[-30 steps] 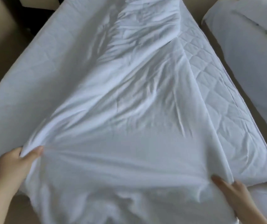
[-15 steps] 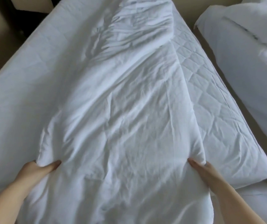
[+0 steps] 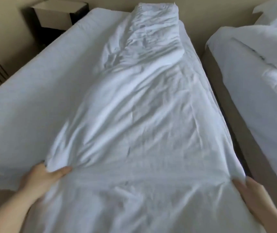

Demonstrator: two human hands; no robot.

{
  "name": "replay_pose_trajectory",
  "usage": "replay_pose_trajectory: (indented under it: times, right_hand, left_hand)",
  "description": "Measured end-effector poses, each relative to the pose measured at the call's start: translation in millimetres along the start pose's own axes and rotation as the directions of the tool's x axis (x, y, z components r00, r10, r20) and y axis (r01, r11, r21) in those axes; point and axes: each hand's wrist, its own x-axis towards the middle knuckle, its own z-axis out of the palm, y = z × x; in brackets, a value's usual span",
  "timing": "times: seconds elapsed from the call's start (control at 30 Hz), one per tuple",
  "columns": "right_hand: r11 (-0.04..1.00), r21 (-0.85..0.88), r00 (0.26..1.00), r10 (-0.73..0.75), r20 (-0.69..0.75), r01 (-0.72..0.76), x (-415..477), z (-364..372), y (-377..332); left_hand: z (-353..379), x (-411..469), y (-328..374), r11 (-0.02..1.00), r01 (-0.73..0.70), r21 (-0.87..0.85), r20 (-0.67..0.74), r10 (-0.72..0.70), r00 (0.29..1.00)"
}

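A crumpled white sheet (image 3: 134, 123) lies lengthwise over the right half of the bed (image 3: 33, 101), bunched up toward the headboard end. My left hand (image 3: 42, 177) grips the sheet's near left edge, thumb on top of the fabric. My right hand (image 3: 250, 194) pinches the sheet's near right edge at the bed's right side. The sheet is stretched wide between both hands and hangs over the foot of the bed toward me.
A second bed (image 3: 260, 84) with white bedding stands to the right, with a narrow gap (image 3: 231, 115) between the two. A dark nightstand (image 3: 57, 19) sits at the far left by the wall. A beige wall runs behind the beds.
My hands have spread apart and the sheet is pulled wider: it now covers the quilted mattress on the right. The view has tilted up toward the head of the bed.
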Motion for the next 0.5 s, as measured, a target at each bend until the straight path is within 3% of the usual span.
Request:
replay_pose_trajectory:
  times: [0.03,0.1,0.13,0.17,0.23,0.37,0.5]
  right_hand:
    - [0.995,0.009,0.994,0.101,0.048,-0.101,24.8,-3.6,47.1]
    - [0.994,-0.012,0.992,0.114,0.052,-0.113,67.5,-1.8,126.5]
    - [0.992,0.013,0.983,0.126,0.136,-0.129,75.4,6.8,139.4]
    - [0.988,0.02,0.97,0.144,0.194,-0.151,72.3,19.2,134.6]
    - [0.992,0.011,0.991,0.126,0.04,-0.126,63.2,33.6,85.7]
    - [0.998,0.03,0.998,0.061,-0.004,-0.061,76.0,42.3,56.2]
    - [0.996,-0.046,0.997,0.079,0.009,-0.079,85.5,41.9,36.1]
  left_hand:
    - [13.4,-14.9,2.6,0.999,0.041,0.023,0.06,-0.042,0.997]
    - [48.6,-26.9,-6.8,0.982,0.18,0.053,0.167,-0.187,0.968]
    - [62.1,-21.9,-14.4,0.969,0.246,0.014,0.145,-0.246,0.959]
    - [67.6,-24.3,-15.9,0.968,0.25,0.02,0.149,-0.25,0.957]
    - [76.9,-21.1,-15.5,0.985,0.171,-0.002,0.044,-0.171,0.984]
    - [76.3,-18.6,6.2,0.996,0.086,0.013,-0.088,-0.084,0.993]
    - [82.8,-8.9,26.7,0.995,0.062,0.081,-0.035,-0.059,0.998]
